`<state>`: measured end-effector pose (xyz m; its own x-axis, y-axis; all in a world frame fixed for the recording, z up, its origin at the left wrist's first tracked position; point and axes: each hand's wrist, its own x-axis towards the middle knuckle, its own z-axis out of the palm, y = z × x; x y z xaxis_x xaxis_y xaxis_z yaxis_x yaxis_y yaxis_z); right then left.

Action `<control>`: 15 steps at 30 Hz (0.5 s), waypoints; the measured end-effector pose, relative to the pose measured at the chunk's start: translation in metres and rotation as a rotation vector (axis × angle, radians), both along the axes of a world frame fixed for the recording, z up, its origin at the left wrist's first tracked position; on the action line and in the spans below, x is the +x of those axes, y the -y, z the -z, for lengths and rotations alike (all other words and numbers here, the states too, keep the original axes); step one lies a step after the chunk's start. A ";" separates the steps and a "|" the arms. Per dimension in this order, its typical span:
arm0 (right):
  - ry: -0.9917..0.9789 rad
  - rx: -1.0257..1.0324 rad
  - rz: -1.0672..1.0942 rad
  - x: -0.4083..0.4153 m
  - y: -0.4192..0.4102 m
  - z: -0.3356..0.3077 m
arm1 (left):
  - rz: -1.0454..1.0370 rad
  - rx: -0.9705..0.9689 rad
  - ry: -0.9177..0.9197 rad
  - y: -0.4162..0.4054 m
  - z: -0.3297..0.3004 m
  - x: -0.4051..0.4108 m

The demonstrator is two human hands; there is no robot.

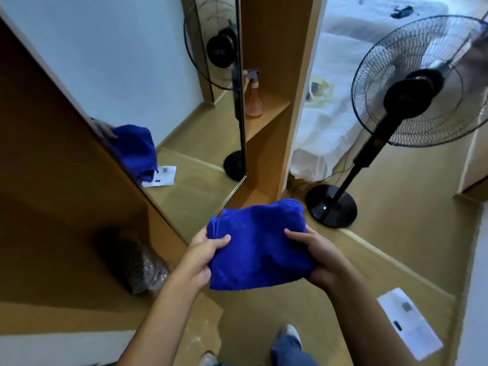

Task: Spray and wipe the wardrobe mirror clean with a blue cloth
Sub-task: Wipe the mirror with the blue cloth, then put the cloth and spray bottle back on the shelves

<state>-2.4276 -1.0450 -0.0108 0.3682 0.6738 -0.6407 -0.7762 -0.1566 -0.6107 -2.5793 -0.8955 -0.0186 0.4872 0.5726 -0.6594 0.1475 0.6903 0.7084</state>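
Observation:
A folded blue cloth (257, 244) is held in front of me at waist height. My left hand (202, 256) grips its left edge with the thumb on top. My right hand (317, 256) grips its right edge, thumb lying across the top. The wardrobe mirror (148, 83) fills the upper left, on an open door, and reflects the cloth, the wall and the floor. An orange spray bottle (254, 97) with a grey trigger stands upright on a wardrobe shelf just right of the mirror's edge, well beyond my hands.
A black standing fan (412, 93) stands to the right, its round base (331, 204) on the floor near the cloth. A bed with white bedding (340, 101) lies behind it. A sheet of paper (409, 323) lies on the floor at lower right. A bag sits in the wardrobe at lower left.

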 end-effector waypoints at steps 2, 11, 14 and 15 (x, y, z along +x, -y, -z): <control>0.028 0.009 -0.031 0.028 0.002 -0.009 | -0.042 0.020 0.020 0.006 -0.007 0.026; 0.064 0.040 -0.190 0.085 -0.020 -0.027 | -0.223 0.087 0.041 0.011 -0.021 0.067; 0.078 0.050 -0.242 0.086 -0.039 -0.030 | -0.282 0.120 -0.002 0.001 -0.020 0.064; 0.077 0.062 -0.246 0.086 -0.044 -0.031 | -0.297 0.126 -0.016 -0.003 -0.020 0.064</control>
